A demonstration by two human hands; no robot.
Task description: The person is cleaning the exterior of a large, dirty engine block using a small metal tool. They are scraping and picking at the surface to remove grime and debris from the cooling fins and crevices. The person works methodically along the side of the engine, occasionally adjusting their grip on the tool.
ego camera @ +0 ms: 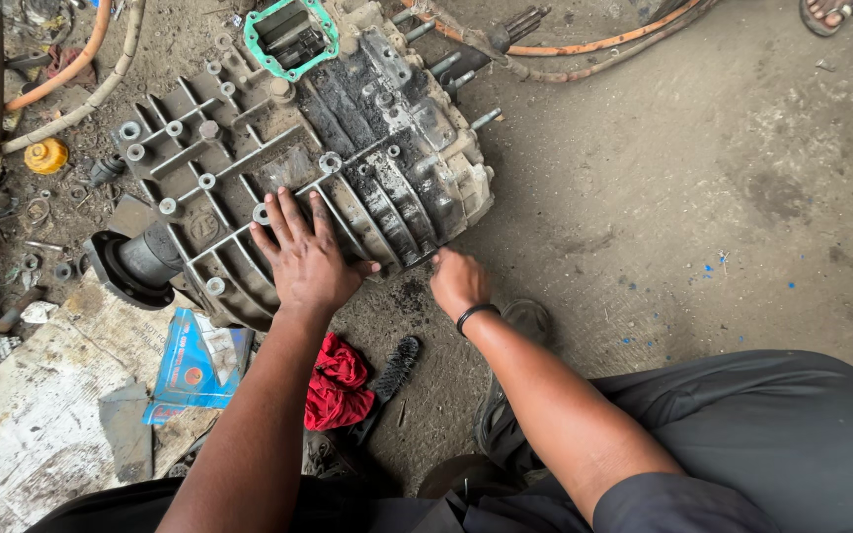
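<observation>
Head view looks straight down on a greasy metal gearbox casing (318, 148) lying on the dirt floor (703, 197). Left hand (306, 259) lies flat on the ribbed near edge of the casing, grip apart, fingers spread and pointing away from the body, arm stretched forward. Right hand (457, 280) is just to the right of it, curled at the casing's lower corner with a black band on the wrist; whether its grip is clamped on the edge cannot be told. Below the left hand, toward the body, lie a red rag (336, 383), a black toothed strip (395, 367) and a blue packet (193, 363). Beyond the hands, at the casing's far end, a green gasket (254, 44) frames a square opening. Far left of the left hand sit an orange cap (46, 155) and hoses (71, 74) among loose nuts.
</observation>
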